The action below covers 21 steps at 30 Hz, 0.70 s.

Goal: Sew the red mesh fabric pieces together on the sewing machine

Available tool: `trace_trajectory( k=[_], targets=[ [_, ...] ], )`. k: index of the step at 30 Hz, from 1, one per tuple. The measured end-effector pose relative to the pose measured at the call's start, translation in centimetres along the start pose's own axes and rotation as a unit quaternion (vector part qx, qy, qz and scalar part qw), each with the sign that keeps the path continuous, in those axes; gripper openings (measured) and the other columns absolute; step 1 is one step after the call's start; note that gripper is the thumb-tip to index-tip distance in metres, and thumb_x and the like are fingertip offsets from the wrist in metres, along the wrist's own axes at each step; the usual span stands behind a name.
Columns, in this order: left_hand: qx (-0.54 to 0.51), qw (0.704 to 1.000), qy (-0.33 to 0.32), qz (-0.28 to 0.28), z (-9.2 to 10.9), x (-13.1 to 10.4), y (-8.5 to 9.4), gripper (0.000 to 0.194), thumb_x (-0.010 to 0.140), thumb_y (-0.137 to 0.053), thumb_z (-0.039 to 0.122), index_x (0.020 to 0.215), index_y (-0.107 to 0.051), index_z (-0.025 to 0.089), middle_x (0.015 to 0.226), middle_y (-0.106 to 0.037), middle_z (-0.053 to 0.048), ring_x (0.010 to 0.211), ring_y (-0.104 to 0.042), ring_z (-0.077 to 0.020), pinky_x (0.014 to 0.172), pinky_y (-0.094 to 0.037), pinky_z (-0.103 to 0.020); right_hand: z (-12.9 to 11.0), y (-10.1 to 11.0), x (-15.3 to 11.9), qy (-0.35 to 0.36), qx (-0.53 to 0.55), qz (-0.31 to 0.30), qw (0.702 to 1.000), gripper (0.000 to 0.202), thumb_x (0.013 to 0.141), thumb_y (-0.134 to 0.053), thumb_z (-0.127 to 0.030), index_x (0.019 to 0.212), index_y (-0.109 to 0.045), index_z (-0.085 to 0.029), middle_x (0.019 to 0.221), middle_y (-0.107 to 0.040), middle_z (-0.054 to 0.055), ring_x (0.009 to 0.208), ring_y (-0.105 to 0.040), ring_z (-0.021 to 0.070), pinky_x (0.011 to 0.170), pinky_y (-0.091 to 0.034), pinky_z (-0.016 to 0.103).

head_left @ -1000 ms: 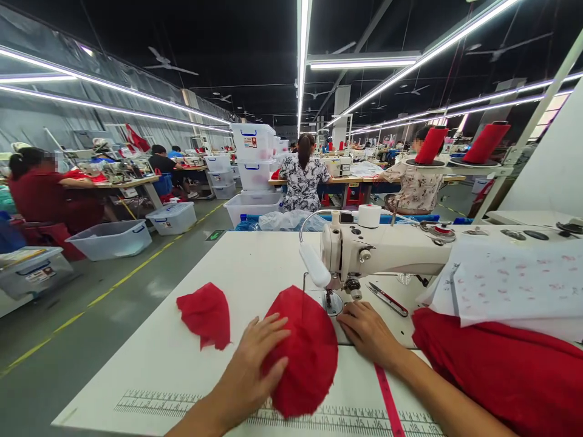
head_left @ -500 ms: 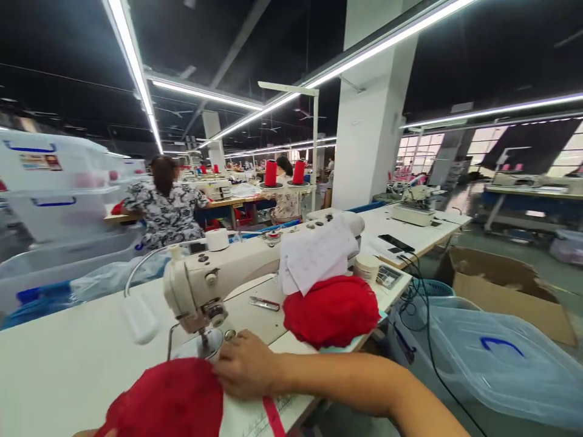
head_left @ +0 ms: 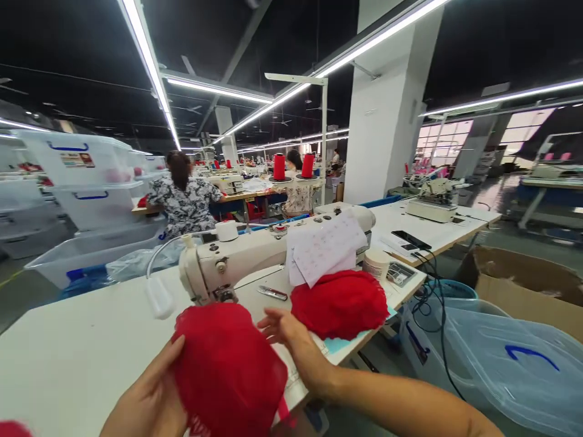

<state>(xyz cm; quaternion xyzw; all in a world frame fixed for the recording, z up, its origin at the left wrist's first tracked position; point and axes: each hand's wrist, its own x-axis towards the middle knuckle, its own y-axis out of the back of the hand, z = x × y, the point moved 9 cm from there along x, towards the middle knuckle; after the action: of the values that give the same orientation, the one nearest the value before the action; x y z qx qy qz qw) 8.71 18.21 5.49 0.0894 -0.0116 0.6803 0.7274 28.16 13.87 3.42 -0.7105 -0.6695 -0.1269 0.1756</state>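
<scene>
A piece of red fabric [head_left: 228,370] is raised in front of the sewing machine [head_left: 246,258] and hides its needle area. My left hand [head_left: 152,388] holds the fabric's left edge, thumb on top. Just right of the fabric, my right hand [head_left: 296,346] has its fingers spread and holds nothing. Beyond that hand lies a stack of red pieces [head_left: 339,303] on the table's right side, against white paper sheets [head_left: 325,246] draped on the machine. A small cutter [head_left: 272,293] rests on the machine bed.
A white table [head_left: 91,340] extends left. At the right are a tape roll [head_left: 376,264], a phone [head_left: 411,240], hanging black cables [head_left: 439,303], a lidded clear bin [head_left: 514,358] and a cardboard box [head_left: 523,303]. A person [head_left: 184,194] sits ahead, near stacked bins [head_left: 91,161].
The red fabric has come up from beside the needle, with my left hand now visible on it. My right hand has let go, moved right and opened. The view has shifted slightly.
</scene>
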Motion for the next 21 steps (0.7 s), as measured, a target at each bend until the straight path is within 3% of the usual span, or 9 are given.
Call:
trace_trajectory(
  k=[2, 4, 7, 9, 11, 13, 15, 18, 21],
  targets=[
    [-0.266, 0.956, 0.121, 0.019, 1.5, -1.6, -2.6, 0.038, 0.087, -0.031, 0.024, 0.110, -0.061, 0.017, 0.084, -0.071, -0.007, 0.088, -0.065, -0.0242, 0.081, -0.052, -0.040, 2.7, 1.0, -2.0, -0.081, 0.131, 0.059, 0.986, 0.049, 0.089, -0.023, -0.058, 0.111, -0.044, -0.019, 0.103, -0.059, 0.011, 0.090, -0.060, 0.0186, 0.081, -0.046, 0.035],
    [-0.431, 0.886, 0.164, 0.049, 2.8, -2.4, -4.4, 0.042, 0.088, -0.026, 0.015, 0.115, -0.057, 0.013, 0.084, -0.071, -0.008, 0.090, -0.065, -0.0223, 0.087, -0.049, -0.039, 6.5, 0.0, -5.0, -0.218, 0.335, 0.098, 0.911, 0.048, 0.080, -0.043, -0.063, 0.098, -0.053, -0.019, 0.090, -0.063, 0.007, 0.083, -0.061, 0.0179, 0.079, -0.046, 0.032],
    [-0.561, 0.809, 0.165, 0.063, 3.1, -2.9, -5.7, 0.042, 0.090, -0.024, 0.018, 0.119, -0.054, 0.011, 0.089, -0.071, -0.011, 0.092, -0.064, -0.0224, 0.091, -0.045, -0.040, 9.5, -5.5, -9.4, -0.381, 0.447, -0.005, 0.810, 0.055, 0.061, -0.064, -0.065, 0.085, -0.060, -0.015, 0.081, -0.066, 0.008, 0.076, -0.063, 0.0208, 0.074, -0.046, 0.034],
    [-0.599, 0.782, 0.161, 0.064, 2.4, -3.3, -6.1, 0.043, 0.091, -0.023, 0.021, 0.120, -0.053, 0.012, 0.091, -0.070, -0.012, 0.092, -0.065, -0.0219, 0.092, -0.044, -0.039, 9.5, -7.9, -10.0, -0.386, 0.481, -0.034, 0.787, 0.061, 0.053, -0.065, -0.070, 0.082, -0.063, -0.016, 0.081, -0.067, 0.009, 0.075, -0.063, 0.0231, 0.069, -0.047, 0.036],
    [-0.616, 0.768, 0.161, 0.068, 1.7, -3.7, -6.3, 0.044, 0.091, -0.022, 0.021, 0.121, -0.053, 0.013, 0.090, -0.071, -0.011, 0.089, -0.066, -0.0207, 0.093, -0.044, -0.038, 8.7, -9.0, -8.9, -0.345, 0.516, -0.017, 0.784, 0.060, 0.055, -0.062, -0.071, 0.085, -0.065, -0.020, 0.089, -0.068, 0.007, 0.083, -0.063, 0.0245, 0.070, -0.047, 0.037],
    [-0.616, 0.764, 0.173, 0.083, 1.1, -4.2, -6.1, 0.044, 0.091, -0.021, 0.020, 0.121, -0.053, 0.014, 0.086, -0.071, -0.010, 0.085, -0.067, -0.0201, 0.092, -0.044, -0.038, 7.7, -8.4, -6.9, -0.291, 0.527, 0.030, 0.798, 0.051, 0.061, -0.062, -0.066, 0.089, -0.065, -0.024, 0.099, -0.067, 0.005, 0.096, -0.059, 0.0244, 0.075, -0.047, 0.037],
    [-0.599, 0.770, 0.192, 0.103, 0.3, -4.9, -5.5, 0.043, 0.090, -0.024, 0.022, 0.121, -0.052, 0.013, 0.083, -0.072, -0.010, 0.083, -0.067, -0.0216, 0.090, -0.046, -0.040, 6.8, -6.6, -5.1, -0.251, 0.519, 0.078, 0.813, 0.043, 0.063, -0.064, -0.059, 0.089, -0.065, -0.025, 0.104, -0.066, 0.003, 0.101, -0.057, 0.0239, 0.078, -0.047, 0.036],
    [-0.553, 0.800, 0.202, 0.117, -1.1, -6.1, -4.1, 0.042, 0.087, -0.034, 0.029, 0.122, -0.052, 0.012, 0.086, -0.071, -0.012, 0.090, -0.065, -0.0274, 0.087, -0.047, -0.046, 5.9, -3.4, -4.0, -0.234, 0.481, 0.121, 0.836, 0.036, 0.063, -0.070, -0.050, 0.084, -0.065, -0.021, 0.092, -0.069, 0.004, 0.094, -0.060, 0.0239, 0.075, -0.048, 0.035],
    [-0.504, 0.830, 0.233, 0.046, -2.8, -6.7, -4.4, 0.038, 0.083, -0.045, 0.024, 0.118, -0.056, 0.016, 0.090, -0.071, -0.010, 0.098, -0.061, -0.0296, 0.087, -0.048, -0.046, 4.4, -0.2, -3.8, -0.223, 0.418, 0.127, 0.871, 0.032, 0.061, -0.074, -0.043, 0.076, -0.064, -0.017, 0.078, -0.069, 0.004, 0.085, -0.063, 0.0229, 0.074, -0.049, 0.034]
  ],
)
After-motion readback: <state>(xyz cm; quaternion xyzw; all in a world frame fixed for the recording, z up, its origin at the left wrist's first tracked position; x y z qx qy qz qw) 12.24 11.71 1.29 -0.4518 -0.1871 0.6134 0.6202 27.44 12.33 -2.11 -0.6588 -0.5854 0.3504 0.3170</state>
